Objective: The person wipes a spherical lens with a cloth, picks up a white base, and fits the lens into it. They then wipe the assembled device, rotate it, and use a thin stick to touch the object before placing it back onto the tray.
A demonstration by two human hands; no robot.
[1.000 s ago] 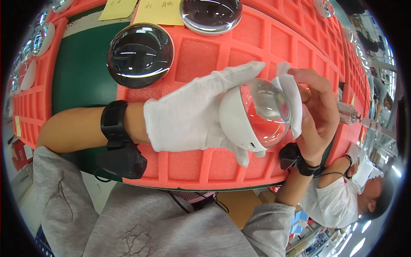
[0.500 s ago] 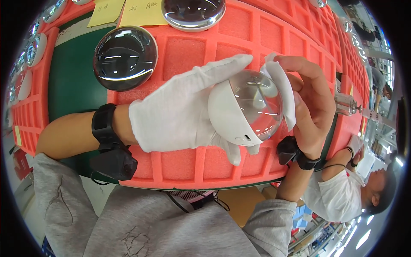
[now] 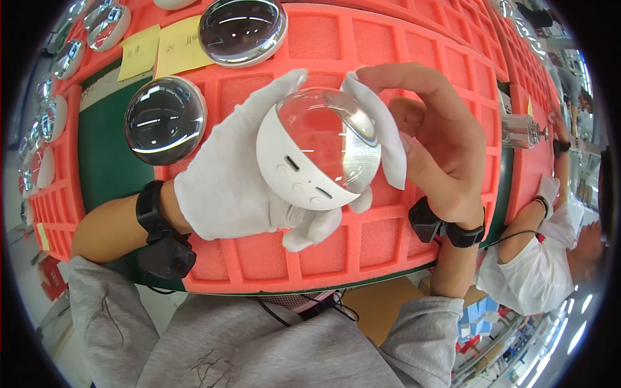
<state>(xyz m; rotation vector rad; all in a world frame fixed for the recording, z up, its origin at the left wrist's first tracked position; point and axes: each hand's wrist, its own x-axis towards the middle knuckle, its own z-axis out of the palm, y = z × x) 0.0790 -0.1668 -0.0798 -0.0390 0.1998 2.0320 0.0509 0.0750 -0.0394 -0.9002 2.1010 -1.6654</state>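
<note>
In the middle of the frame, the left hand in a white fabric glove (image 3: 233, 174) grasps a round device with a white plastic shell and a clear, glossy dome (image 3: 307, 152), its palm and fingers around the shell — the dome tilts toward the upper right, and slots and round buttons show on the shell. Right of centre, the bare right hand (image 3: 433, 139) pinches a folded white cloth (image 3: 385, 129) between thumb and fingers, at the dome's right edge; how firmly it presses, I cannot tell. Beneath both hands spreads a coral-red foam tray with square compartments (image 3: 314, 35). At the upper left sit two dark, glossy domed units (image 3: 165, 119), near yellow paper notes (image 3: 184, 48). A clear bottle with a metal top (image 3: 517, 131) stands at the right, and a co-worker in a white shirt (image 3: 527, 278) shows at the lower right.
</note>
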